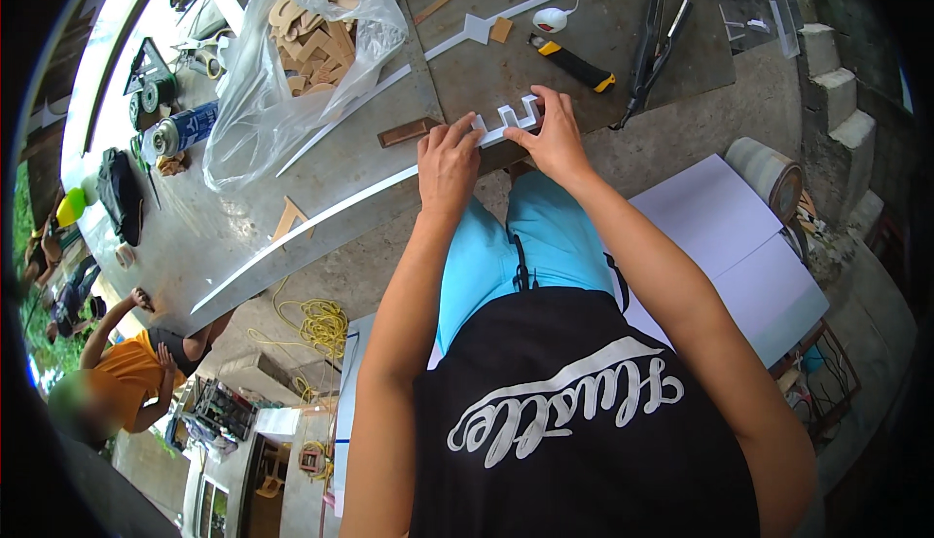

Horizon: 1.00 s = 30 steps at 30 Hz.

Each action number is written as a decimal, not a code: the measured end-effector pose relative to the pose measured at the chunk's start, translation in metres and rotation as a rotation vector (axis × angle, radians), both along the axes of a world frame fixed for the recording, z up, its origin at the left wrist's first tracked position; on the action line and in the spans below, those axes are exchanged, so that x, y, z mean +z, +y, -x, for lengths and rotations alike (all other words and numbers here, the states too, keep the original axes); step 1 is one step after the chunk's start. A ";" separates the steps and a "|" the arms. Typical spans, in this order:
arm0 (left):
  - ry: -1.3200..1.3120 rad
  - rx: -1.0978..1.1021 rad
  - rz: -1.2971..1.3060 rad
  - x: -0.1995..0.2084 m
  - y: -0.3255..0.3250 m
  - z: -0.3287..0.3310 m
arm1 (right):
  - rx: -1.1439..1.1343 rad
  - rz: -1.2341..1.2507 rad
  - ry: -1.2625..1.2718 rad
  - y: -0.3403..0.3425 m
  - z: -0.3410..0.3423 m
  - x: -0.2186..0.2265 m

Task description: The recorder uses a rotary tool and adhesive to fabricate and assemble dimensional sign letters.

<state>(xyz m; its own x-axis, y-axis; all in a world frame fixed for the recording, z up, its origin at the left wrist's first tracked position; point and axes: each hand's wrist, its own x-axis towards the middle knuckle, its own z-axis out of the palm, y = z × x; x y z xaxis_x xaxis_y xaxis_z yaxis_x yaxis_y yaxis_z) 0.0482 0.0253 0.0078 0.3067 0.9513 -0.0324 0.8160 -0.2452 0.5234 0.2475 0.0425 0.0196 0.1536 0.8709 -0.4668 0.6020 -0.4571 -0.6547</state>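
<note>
A long thin white strip (336, 205) runs along the near edge of the grey metal table. Its right end is bent into squared, step-like folds (508, 117). My left hand (449, 161) grips the strip just left of these folds, with the fingers close together. With thumb and fingers curved around the folded end, my right hand (553, 137) holds it from the right. Beside my left hand lies a small brown rectangular piece (407, 132). A yellow and black utility knife (572, 61) rests beyond my right hand, near a white glue bottle (550, 19).
A clear plastic bag (238, 110) of tan cutouts lies on the table (370, 188), near a blue spray can (185, 129). Black-handled tools (650, 52) lie at the right. White panels (715, 227) stand right of my legs. A person in orange (141, 382) is at the left.
</note>
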 end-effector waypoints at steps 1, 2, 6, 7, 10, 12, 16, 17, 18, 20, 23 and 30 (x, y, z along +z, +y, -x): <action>-0.003 -0.005 0.027 -0.001 -0.001 0.001 | 0.003 -0.007 0.004 0.000 0.001 0.001; 0.000 -0.002 0.018 -0.002 -0.001 0.001 | 0.003 -0.004 0.007 0.000 0.000 0.000; -0.041 0.037 0.031 -0.002 -0.002 -0.003 | 0.009 0.002 -0.003 -0.002 -0.003 0.000; -0.053 0.047 0.049 -0.001 -0.002 -0.004 | 0.012 -0.005 -0.001 -0.002 -0.003 0.000; -0.066 0.052 0.056 0.002 -0.002 -0.002 | 0.069 -0.069 -0.084 0.001 -0.002 -0.002; -0.076 0.059 0.072 0.001 -0.002 -0.002 | 0.065 -0.045 -0.072 0.000 -0.003 -0.003; -0.111 0.101 0.126 -0.002 -0.004 -0.004 | 0.095 -0.075 -0.084 0.003 -0.004 -0.004; -0.122 0.108 0.131 0.000 -0.004 -0.004 | 0.099 -0.078 -0.087 0.004 -0.005 -0.005; -0.122 0.112 0.129 0.002 -0.004 -0.004 | 0.104 -0.081 -0.089 0.004 -0.005 -0.005; -0.128 0.130 0.195 0.006 -0.002 -0.003 | 0.093 -0.042 -0.053 0.007 -0.007 -0.004; -0.142 0.139 0.204 0.010 -0.001 0.003 | 0.077 0.000 -0.009 0.009 -0.006 -0.001; -0.197 0.129 0.345 0.005 -0.001 0.012 | 0.096 -0.030 -0.020 0.006 -0.009 -0.004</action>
<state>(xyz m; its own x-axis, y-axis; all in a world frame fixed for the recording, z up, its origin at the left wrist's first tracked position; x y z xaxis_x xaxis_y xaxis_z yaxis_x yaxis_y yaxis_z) 0.0363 0.0241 0.0126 0.2176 0.9258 -0.3091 0.7049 0.0700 0.7058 0.2560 0.0486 0.0153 0.0776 0.8956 -0.4380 0.6552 -0.3769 -0.6547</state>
